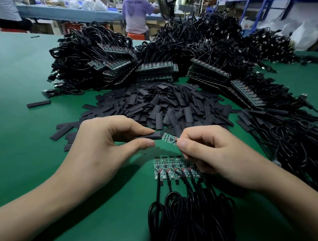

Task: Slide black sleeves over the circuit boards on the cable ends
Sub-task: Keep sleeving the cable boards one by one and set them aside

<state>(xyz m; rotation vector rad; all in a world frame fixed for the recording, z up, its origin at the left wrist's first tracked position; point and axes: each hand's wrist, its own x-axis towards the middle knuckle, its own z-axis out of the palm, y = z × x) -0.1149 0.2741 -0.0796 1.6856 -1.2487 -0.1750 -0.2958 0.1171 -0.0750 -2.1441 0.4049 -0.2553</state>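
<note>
- Black sleeve (152, 136): held level above the tabletop (28, 125), pinched between the thumb and forefinger of my left hand (105, 145). Its open mouth faces right.
- Circuit board (168, 139): small and green, gripped at its cable end by my right hand (215, 152). Its free end points left and meets the sleeve's mouth. I cannot tell whether it has entered.
- Fingers (142, 144) of the left hand: closed on the sleeve from above and below, with the remaining fingers curled behind.
- Fingers (184, 143) of the right hand: curled and clamped on the board's wired end, just right of the sleeve.
- Board strip (174, 167): a row of joined green boards lying flat on the tabletop directly below both hands, each with a black lead running toward me.
- Coiled cables (192, 218): the leads from that strip, looped in a bundle at the near edge.
- Sleeve pile (163, 105): loose flat black sleeves heaped just beyond the hands.
- Lone sleeve (38, 103): lying apart from the pile, at the left.
- Stacked strips (156, 70): further board strips with tangled black cables, banked behind the sleeve pile.
- Cable heap (290, 142): a dark mass of cables along the right side.
- Seated person (136, 14): in the background at another bench, back turned to me.
</note>
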